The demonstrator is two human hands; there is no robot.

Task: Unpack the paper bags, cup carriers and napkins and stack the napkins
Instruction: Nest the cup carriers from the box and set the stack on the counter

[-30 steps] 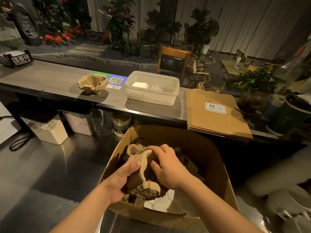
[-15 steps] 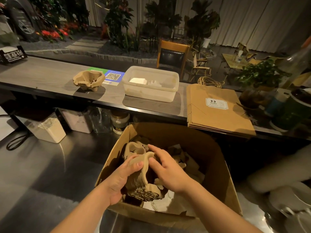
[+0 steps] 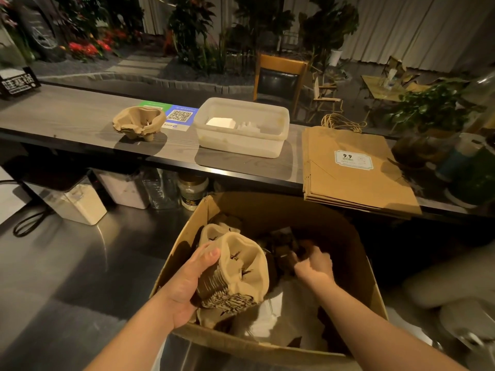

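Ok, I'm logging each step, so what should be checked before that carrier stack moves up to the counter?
1. Left hand grips the stack of cup carriers: ok.
2. Stack clear of the cardboard box: not ok, it is over the box's inside.
3. Right hand free: cannot tell, blurred inside the box.
4. Bare counter beside the carriers on the counter: ok.
5. Paper bags lying flat: ok.
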